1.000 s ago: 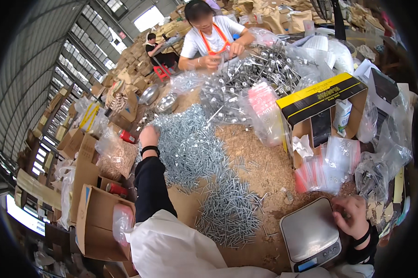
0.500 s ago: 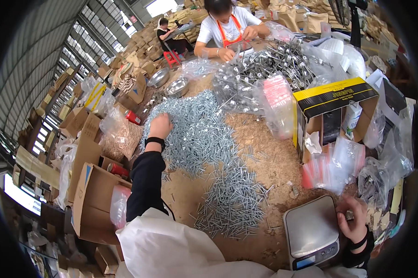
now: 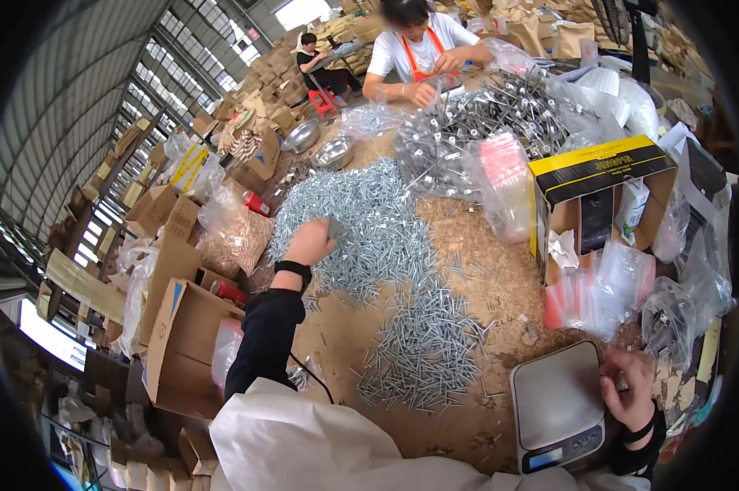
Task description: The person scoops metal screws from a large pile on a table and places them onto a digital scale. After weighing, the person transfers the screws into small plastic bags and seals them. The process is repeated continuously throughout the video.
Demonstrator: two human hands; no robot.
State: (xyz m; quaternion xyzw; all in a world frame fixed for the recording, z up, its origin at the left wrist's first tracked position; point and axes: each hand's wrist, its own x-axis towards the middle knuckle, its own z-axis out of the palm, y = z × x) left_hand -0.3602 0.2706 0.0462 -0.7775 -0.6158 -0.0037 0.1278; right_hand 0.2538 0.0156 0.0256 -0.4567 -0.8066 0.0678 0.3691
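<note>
My left hand (image 3: 310, 243) is closed over the broad heap of silvery screws (image 3: 361, 209). A small grey thing (image 3: 335, 229) shows at its fingertips, too blurred to name. From that heap a second pile of screws (image 3: 422, 352) runs toward me. Beside the right edge of a kitchen-type scale (image 3: 556, 397) rests my right hand (image 3: 630, 389), its fingers loosely bent and apart, with no held thing visible. The scale's metal plate is bare and its small display is lit.
Past the scale lie clear zip bags with red edges (image 3: 600, 288), beside a black-and-yellow carton (image 3: 607, 168). Dark metal parts (image 3: 500, 114) pile up at the far side, where a co-worker (image 3: 422, 57) sits. Metal bowls (image 3: 334, 153) and an open cardboard box (image 3: 185, 344) stand at left.
My left hand has lifted slightly from the screws, and a grey thing now shows at its fingertips. The whole view has shifted a little. My right hand stays beside the scale.
</note>
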